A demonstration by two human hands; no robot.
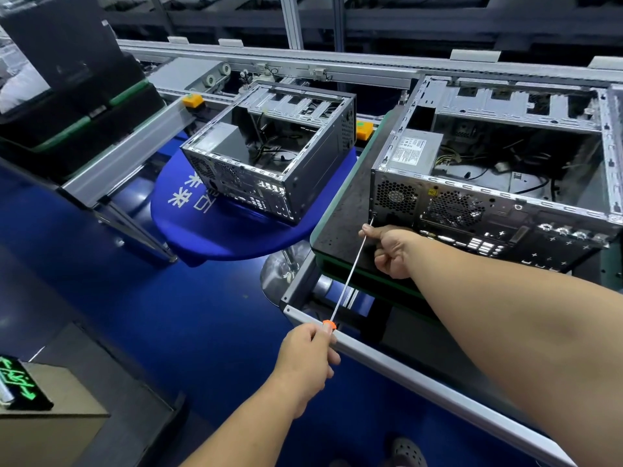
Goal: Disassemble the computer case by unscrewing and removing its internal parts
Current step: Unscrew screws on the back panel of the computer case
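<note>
Nearer case: an open grey sheet-metal computer case (499,183) lies on its side on the dark-topped desk with a green edge (340,210), at the right of the view, its perforated rear panel facing the person.
Inside it: a grey boxed power supply with a white label (416,151) sits in the near-left corner, with loose black and yellow cables beside it.
Screwdriver: a long thin steel-shafted screwdriver with an orange collar (349,281) slants up from lower left, its tip at the lower-left corner of the rear panel.
Left hand (308,358): fingers curled round the screwdriver's handle, just below the orange collar.
Right hand (391,251): fingers curled, thumb and forefinger pinching the shaft near the tip, just in front of the rear panel.
Second case: a smaller open grey metal computer case (269,153) stands on a round blue table with white characters (209,227), well apart to the left.
Behind: an aluminium conveyor rail (337,64) runs across.
</note>
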